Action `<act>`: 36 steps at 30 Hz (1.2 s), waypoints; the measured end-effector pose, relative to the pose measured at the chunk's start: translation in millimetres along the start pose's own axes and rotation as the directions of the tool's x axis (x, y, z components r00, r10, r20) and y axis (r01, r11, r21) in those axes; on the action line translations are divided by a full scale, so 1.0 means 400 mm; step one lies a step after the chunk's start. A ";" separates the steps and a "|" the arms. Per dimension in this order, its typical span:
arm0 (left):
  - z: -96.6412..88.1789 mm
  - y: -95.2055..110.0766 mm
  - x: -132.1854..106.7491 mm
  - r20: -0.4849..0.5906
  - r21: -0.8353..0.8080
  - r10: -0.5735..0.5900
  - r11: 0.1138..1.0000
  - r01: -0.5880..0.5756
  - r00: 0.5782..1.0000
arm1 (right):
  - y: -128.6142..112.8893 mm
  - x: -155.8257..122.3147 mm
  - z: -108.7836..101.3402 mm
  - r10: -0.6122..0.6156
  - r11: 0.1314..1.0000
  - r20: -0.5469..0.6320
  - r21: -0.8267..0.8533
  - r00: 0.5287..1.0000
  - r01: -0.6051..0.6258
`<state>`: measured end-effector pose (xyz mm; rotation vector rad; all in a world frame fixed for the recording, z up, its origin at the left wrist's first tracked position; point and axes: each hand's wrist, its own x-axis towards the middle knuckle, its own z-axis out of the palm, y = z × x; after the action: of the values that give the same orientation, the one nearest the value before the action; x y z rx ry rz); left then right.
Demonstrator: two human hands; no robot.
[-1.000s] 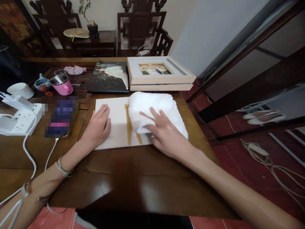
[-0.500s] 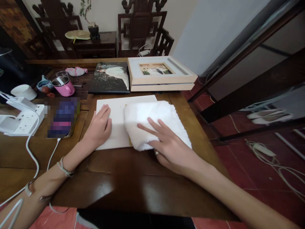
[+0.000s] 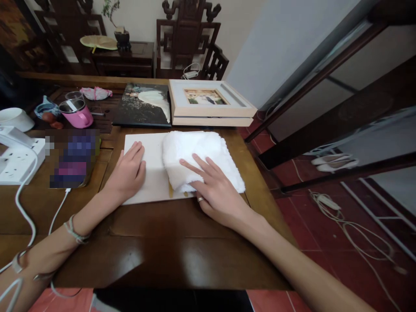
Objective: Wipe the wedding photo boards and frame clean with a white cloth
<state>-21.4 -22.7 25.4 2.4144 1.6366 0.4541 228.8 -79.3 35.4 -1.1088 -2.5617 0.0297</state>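
Observation:
A white board (image 3: 147,169) lies flat on the wooden table. Spread over its right half is a fluffy white towel (image 3: 198,143), which also overlaps the table beyond the board's right edge. My right hand (image 3: 219,190) presses the towel from above with its fingers spread, and its thumb side is at the front edge; whether the thumb is tucked under cannot be seen. Resting flat near the board's left edge is my left hand (image 3: 128,171), its fingers stretched out and close together, holding nothing. Yellowish marks show on the board at the towel's front edge.
A dark photo panel (image 3: 141,108) and pale wooden frames (image 3: 211,115) lie behind the board. To the left are a pink mug (image 3: 76,115), a blurred-out phone (image 3: 76,158) with a white cable, and a power strip (image 3: 22,162). Red floor (image 3: 312,225) lies beyond the table's right edge.
My right hand and the towel have slid slightly away from me across the board, uncovering yellowish marks at its front. My left hand stays on the board. The whole view has shifted.

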 end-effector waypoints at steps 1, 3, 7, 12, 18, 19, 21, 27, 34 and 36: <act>-0.002 0.001 0.001 0.001 0.002 0.001 1.000 -0.001 1.000 | -0.006 -0.002 -0.004 -0.013 1.000 -0.007 0.003 1.000 0.013; -0.006 0.003 0.002 -0.002 0.005 0.006 1.000 -0.006 1.000 | -0.016 -0.006 -0.012 -0.061 0.998 -0.014 0.012 0.998 0.062; -0.009 0.004 0.003 -0.005 0.010 0.002 1.000 -0.002 1.000 | -0.007 -0.011 -0.026 -0.123 0.991 0.008 0.056 0.992 0.122; 0.005 0.000 -0.009 0.004 0.015 -0.011 1.000 0.011 1.000 | 0.076 0.024 -0.003 -0.096 0.992 0.030 0.087 0.995 0.093; 0.005 0.001 -0.021 -0.004 -0.005 -0.001 1.000 0.001 1.000 | 0.063 0.061 0.021 0.090 0.995 0.016 0.048 0.996 -0.090; 0.006 0.001 -0.017 -0.004 -0.003 -0.001 1.000 0.001 1.000 | 0.043 0.054 0.022 0.088 0.995 0.023 0.039 0.996 -0.089; 0.009 0.001 -0.004 -0.004 0.004 -0.001 1.000 0.001 1.000 | -0.001 0.030 0.021 0.035 0.999 0.026 0.035 0.999 -0.036; 0.019 -0.011 0.033 -0.005 -0.016 0.024 1.000 -0.024 1.000 | -0.083 -0.042 0.006 -0.187 0.977 -0.098 0.081 0.977 0.195; 0.024 -0.014 0.016 -0.009 -0.028 0.028 0.999 -0.028 1.000 | 0.008 0.017 -0.005 -0.239 0.965 0.077 0.129 0.968 0.228; 0.028 -0.009 0.006 -0.031 -0.037 0.024 0.999 -0.025 0.999 | 0.041 0.050 0.007 -0.196 0.977 0.102 0.102 0.975 0.186</act>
<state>-19.8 -19.1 14.2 2.4147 1.5971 0.5230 226.7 -53.2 36.5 -0.8453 -2.7245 0.1646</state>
